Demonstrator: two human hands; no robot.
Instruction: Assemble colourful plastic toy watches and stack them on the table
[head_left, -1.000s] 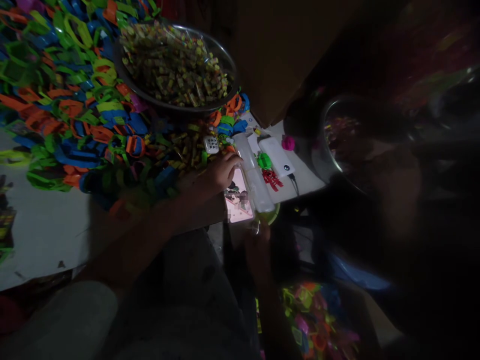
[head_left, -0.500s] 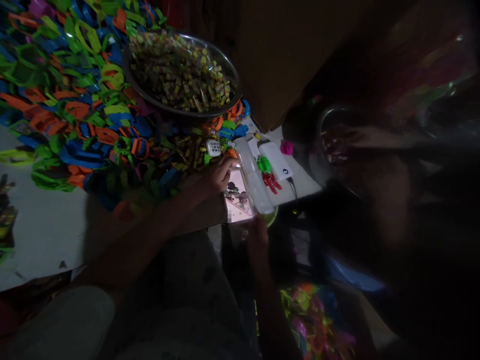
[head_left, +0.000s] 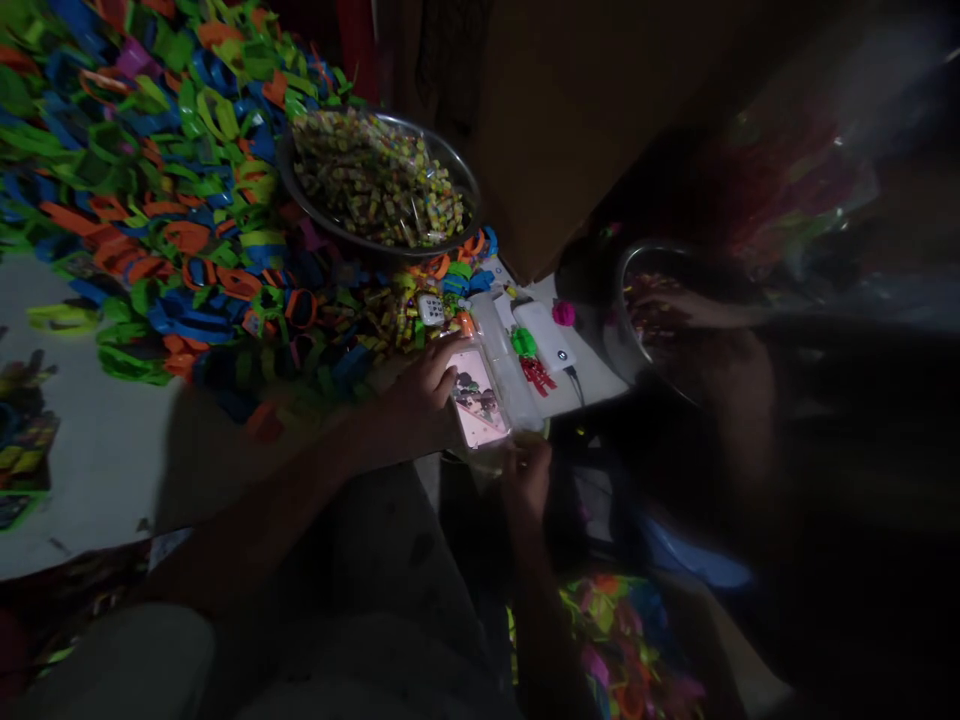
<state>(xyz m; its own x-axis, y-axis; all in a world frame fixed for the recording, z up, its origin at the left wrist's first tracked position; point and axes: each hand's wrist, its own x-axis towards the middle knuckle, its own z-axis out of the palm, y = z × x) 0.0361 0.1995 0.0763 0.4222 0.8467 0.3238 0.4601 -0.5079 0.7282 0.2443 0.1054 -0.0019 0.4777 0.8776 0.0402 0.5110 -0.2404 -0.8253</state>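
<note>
My left hand (head_left: 431,385) lies at the left edge of a pink phone-like case with a dark printed pattern (head_left: 480,398), its fingers bent near the top corner. Just below the case's lower right corner is my right hand (head_left: 527,470), its fingers curled together; whether anything is in them is too dark to tell. A clear plastic tray (head_left: 510,375) lies along the case's right side. Beside that are a white power bank with a cable (head_left: 551,335), a green piece (head_left: 523,342) and red strips (head_left: 536,375). A white lettered case (head_left: 431,309) sits above my left hand.
A metal bowl of small wrapped rolls (head_left: 382,180) stands behind, beside a large heap of coloured bands (head_left: 172,200). On the right, another person's hand (head_left: 675,303) reaches into a second bowl (head_left: 626,270). A brown box (head_left: 540,130) stands at the back.
The view has shifted, so the big bowl and heap appear lower and further right. My right hand shows more clearly below the case. The other person's hand remains in the second bowl.
</note>
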